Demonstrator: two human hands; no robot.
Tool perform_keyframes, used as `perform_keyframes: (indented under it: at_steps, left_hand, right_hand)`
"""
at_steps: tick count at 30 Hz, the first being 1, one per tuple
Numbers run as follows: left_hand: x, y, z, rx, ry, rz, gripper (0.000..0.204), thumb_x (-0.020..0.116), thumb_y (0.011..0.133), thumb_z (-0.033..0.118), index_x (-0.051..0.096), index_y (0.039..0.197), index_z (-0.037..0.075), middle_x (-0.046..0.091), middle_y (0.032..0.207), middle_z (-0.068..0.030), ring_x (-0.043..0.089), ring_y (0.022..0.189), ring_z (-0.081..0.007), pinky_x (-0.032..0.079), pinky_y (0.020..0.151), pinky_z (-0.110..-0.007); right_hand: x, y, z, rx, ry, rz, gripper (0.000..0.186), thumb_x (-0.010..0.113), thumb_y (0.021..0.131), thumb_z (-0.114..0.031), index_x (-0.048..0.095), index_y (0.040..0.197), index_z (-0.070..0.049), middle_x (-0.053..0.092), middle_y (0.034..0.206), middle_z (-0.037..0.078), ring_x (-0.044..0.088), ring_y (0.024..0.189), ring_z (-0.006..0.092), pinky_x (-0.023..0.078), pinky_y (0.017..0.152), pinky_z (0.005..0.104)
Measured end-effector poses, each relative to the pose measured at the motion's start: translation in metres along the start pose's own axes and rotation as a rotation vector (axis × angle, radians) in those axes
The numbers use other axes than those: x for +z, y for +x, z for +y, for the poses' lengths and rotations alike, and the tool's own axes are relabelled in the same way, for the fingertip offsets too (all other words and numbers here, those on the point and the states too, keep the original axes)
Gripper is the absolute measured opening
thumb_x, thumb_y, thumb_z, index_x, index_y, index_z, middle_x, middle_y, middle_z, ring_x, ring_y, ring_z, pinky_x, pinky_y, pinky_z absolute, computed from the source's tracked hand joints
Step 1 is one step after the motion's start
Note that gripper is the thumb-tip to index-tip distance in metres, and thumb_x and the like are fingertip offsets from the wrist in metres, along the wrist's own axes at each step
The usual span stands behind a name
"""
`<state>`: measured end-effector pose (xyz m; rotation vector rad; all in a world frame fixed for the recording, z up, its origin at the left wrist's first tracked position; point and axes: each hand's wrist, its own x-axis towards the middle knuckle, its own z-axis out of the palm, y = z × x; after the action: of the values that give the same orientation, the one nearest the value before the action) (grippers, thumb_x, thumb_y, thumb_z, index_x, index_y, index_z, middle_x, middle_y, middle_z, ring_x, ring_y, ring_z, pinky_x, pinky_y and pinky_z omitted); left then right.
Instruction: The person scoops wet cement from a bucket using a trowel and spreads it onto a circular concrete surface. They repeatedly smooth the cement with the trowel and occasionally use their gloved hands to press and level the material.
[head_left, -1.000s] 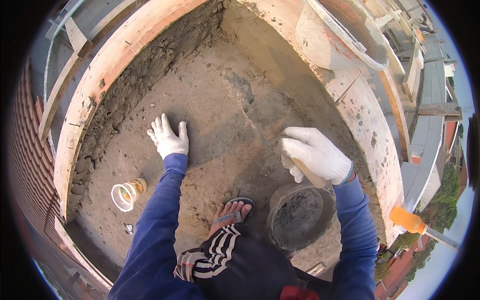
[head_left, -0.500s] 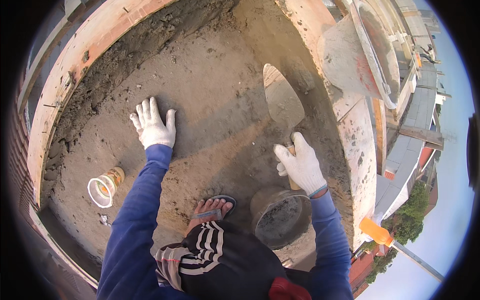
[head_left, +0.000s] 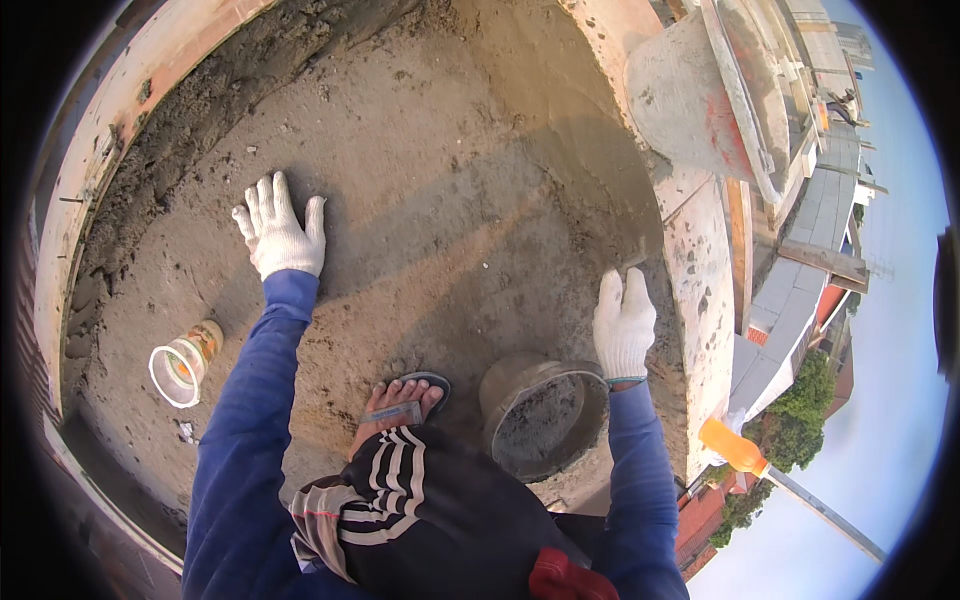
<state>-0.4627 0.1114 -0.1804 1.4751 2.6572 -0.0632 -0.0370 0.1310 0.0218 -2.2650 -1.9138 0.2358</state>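
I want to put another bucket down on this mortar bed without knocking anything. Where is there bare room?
The widest bare patch lies between the left hand and the right hand, running up toward the big basin. It is crowded low down: the plastic cup, the sandalled foot and the mortar bucket sit close together.

We see warm, low daylight coming from the upper right, brightening the rough grey-brown mortar surface point(head_left: 450, 180) near the top while a broad soft shadow covers its middle and lower part. The white knitted glove on the left hand point(head_left: 280, 235) stands bright, without glare. Focus is sharp at the centre. Toward the rim straight edges bend strongly, the pale curved wall edge point(head_left: 700, 290) bows, and a black vignette rings the view.
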Motion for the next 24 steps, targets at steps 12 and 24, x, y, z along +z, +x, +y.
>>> perform_keyframes:
  at_steps: [12, 24]
  left_hand:
    - [-0.012, 0.001, 0.007, 0.015, -0.040, -0.018, 0.085, 0.050, 0.115, 0.063, 0.037, 0.178, 0.006, 0.039, 0.183, -0.0176, 0.023, 0.175, -0.0348, 0.005, 0.145, -0.055]
    - [-0.007, -0.001, -0.001, 0.027, -0.062, 0.005, 0.084, 0.052, 0.116, 0.062, 0.039, 0.176, 0.005, 0.041, 0.182, -0.0173, 0.025, 0.174, -0.0358, 0.007, 0.144, -0.056]
  right_hand:
    - [0.057, 0.054, -0.050, -0.172, -0.234, -0.195, 0.035, 0.064, 0.112, -0.037, 0.067, 0.126, -0.005, 0.080, 0.104, 0.025, 0.079, 0.097, 0.0488, 0.063, 0.083, 0.0580]
    - [0.001, 0.067, -0.106, -0.129, -0.028, -0.012, 0.042, 0.063, 0.115, -0.038, 0.066, 0.135, -0.002, 0.079, 0.111, 0.030, 0.075, 0.102, 0.0539, 0.060, 0.086, 0.0586]
